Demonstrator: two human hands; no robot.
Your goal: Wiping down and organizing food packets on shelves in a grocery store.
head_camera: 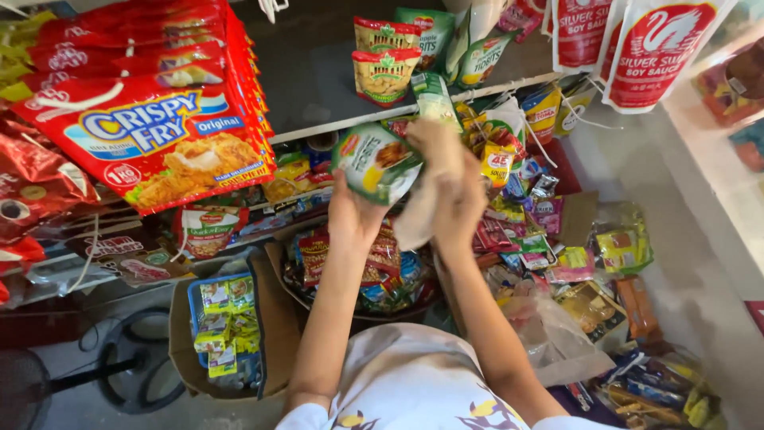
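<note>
I see my left hand [354, 211] gripping the green pouch [376, 162] while my right hand [454, 195] clutches a beige cloth [430, 183] against it; rubbing hard could, I judge, knock it onto the sachets [382, 263] below the pouch.

two hands up, left hand [354, 213] and right hand [455, 209], one green pouch [376, 162] at 12 o'clock, two peanut packs [385, 64] at 12, two soy sauce pouches [621, 40] at 1, one cardboard box [274, 318] at 7
</note>
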